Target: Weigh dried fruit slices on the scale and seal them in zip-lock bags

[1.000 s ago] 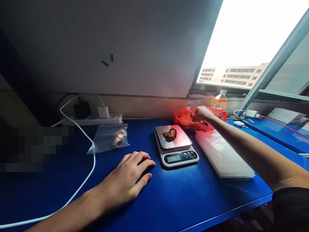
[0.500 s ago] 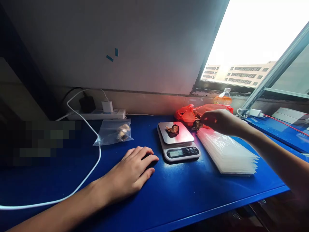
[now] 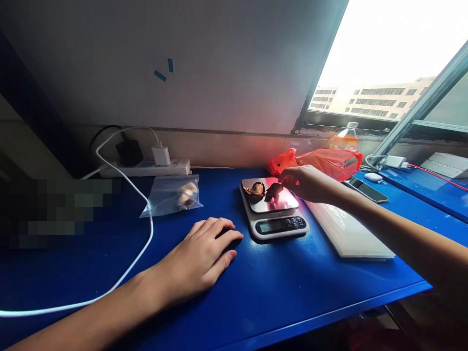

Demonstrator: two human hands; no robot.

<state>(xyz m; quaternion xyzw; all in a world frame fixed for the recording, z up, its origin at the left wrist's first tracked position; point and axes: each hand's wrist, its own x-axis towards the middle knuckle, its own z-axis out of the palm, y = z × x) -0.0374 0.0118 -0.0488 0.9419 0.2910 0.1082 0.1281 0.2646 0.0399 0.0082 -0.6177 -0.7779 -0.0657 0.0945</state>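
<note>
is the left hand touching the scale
No, the left hand rests on the blue table, which shows between it and the scale.

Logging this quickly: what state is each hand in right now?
Left hand: open, palm down on the blue table.
Right hand: closed, pinching a dark dried piece at the scale.

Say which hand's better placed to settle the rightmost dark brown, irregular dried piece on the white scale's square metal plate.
Right, likely: right hand holds the piece; left hand lies on the flat blue tabletop, off the plate.
</note>
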